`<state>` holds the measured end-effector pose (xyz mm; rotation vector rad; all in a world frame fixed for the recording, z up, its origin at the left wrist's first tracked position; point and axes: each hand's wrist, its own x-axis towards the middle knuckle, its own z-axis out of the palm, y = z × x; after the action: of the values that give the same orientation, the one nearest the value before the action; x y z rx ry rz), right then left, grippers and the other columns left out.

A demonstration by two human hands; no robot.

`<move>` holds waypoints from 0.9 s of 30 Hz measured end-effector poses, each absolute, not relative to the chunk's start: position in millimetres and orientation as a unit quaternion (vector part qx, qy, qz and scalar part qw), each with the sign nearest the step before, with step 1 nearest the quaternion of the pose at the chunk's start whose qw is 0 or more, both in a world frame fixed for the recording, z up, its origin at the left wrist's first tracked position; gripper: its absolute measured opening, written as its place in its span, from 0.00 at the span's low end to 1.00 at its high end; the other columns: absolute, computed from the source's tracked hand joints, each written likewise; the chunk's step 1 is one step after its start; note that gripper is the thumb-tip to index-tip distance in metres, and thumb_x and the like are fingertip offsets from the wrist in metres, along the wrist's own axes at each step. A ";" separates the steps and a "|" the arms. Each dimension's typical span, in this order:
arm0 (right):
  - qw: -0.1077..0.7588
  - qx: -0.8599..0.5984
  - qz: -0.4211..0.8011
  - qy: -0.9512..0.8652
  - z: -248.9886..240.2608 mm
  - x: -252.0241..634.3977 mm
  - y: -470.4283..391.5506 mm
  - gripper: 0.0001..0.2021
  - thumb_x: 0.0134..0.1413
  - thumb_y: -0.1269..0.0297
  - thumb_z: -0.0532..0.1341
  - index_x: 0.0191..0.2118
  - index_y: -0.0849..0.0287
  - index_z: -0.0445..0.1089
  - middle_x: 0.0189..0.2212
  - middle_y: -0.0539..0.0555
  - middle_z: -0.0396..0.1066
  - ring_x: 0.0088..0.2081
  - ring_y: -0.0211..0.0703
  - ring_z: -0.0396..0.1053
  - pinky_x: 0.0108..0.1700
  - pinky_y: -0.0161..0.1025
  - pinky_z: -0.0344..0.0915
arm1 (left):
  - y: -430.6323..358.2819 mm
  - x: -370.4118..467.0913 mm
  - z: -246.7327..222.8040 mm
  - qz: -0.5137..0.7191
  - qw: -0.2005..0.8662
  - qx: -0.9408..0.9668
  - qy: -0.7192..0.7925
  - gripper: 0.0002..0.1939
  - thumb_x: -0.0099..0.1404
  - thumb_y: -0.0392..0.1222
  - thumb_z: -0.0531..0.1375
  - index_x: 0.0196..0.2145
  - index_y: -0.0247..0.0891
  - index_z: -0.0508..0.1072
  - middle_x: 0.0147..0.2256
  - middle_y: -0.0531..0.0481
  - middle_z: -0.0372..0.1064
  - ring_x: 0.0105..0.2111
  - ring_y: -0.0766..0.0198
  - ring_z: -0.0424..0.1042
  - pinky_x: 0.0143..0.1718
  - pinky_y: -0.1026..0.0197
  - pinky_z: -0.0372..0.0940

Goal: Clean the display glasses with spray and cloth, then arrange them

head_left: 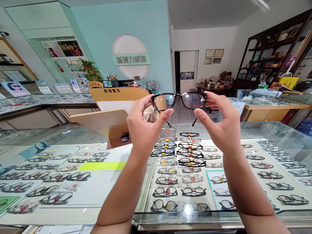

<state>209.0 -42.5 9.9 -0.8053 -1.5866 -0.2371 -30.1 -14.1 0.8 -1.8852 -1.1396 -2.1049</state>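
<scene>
bare forearms are reaching over the glass surface, left hand and right hand clamping the raised black glasses by their outer corners, the left also bunching a cloth, thumbs ideally avoiding the lenses.

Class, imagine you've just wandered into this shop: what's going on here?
Someone's left hand and right hand hold up a pair of black-framed eyeglasses, one at each side, above a glass display counter. The temples are unfolded, and a beige cloth is tucked in the left hand. Rows of other eyeglasses, many with coloured tags, lie in the counter. Farther back, another person is by a wooden table.
</scene>
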 end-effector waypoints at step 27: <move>0.638 -0.338 -0.137 -0.678 8.1 202.7 -41.2 0.27 0.71 0.49 0.69 0.71 0.43 0.73 0.59 0.60 0.77 0.59 0.62 0.76 0.58 0.65 0.79 | -6.3 -32.8 0.1 -0.664 0.006 -0.641 -0.384 0.40 0.63 0.68 0.77 0.65 0.44 0.79 0.55 0.38 0.84 0.55 0.43 0.84 0.59 0.43 0.80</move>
<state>202.7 -41.2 8.1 -0.7714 -1.5472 -0.3132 -32.8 -6.3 0.1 -2.0067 -1.2034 -2.0793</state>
